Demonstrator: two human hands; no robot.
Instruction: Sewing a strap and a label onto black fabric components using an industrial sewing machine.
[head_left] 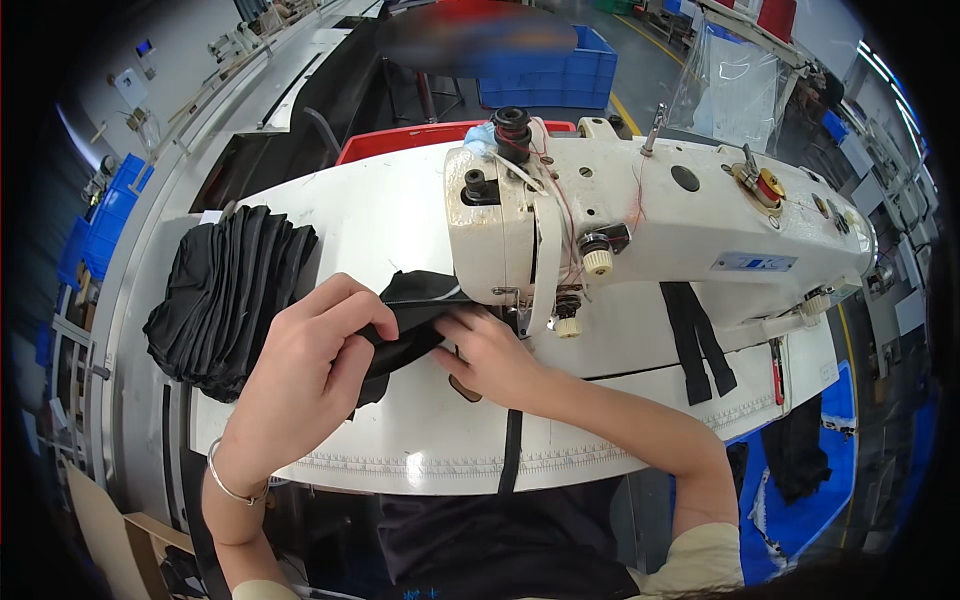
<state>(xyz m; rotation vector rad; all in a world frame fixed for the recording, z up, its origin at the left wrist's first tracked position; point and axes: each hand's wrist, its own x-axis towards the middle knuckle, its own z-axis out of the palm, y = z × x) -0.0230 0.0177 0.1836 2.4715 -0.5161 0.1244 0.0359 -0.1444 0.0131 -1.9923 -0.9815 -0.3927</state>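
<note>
A piece of black fabric [412, 345] lies on the white sewing table, just left of the needle area of a white sewing machine [620, 200]. My left hand [325, 350], with a bangle at its wrist, has curled fingers closed on the left side of this piece. On the other side, close to the presser foot, my right hand [487, 350] grips the cloth, its fingertips partly tucked into the fabric. A pale line runs along the upper edge of the piece. The needle itself is hidden behind the machine head.
A thick stack of folded black pieces [228, 290] sits at the left. Black strips [695, 345] lie under the machine arm, and another narrow strip [512, 450] hangs over the front edge. A blue bin [835, 450] with black cloth stands at the lower right.
</note>
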